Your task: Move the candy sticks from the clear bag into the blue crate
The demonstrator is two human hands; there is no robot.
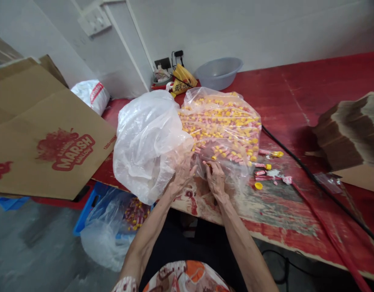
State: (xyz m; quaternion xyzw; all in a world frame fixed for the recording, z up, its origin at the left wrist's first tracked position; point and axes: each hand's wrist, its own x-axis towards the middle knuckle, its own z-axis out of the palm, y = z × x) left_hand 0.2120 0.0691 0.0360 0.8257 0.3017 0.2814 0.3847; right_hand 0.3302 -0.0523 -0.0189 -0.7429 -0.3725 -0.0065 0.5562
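Observation:
A clear plastic bag (223, 117) full of small pink pieces with yellow caps lies on the worn red table (284, 202). Against its left side rests a puffy white translucent bag (144, 138). My left hand (184, 172) lies at the lower right edge of the white bag, fingers apart, with nothing visible in it. At the front opening of the clear bag is my right hand (215, 174). Its fingers are curled together around a small pink piece near the fingertips. Loose pieces and yellow caps (258, 186) are scattered to the right.
A large cardboard box (47, 129) stands at the left, above a blue crate (83, 217) holding more pieces. Behind are a basin (219, 73) and a yellow packet (183, 79). A black cable (302, 164) crosses the table near brown cardboard (353, 129).

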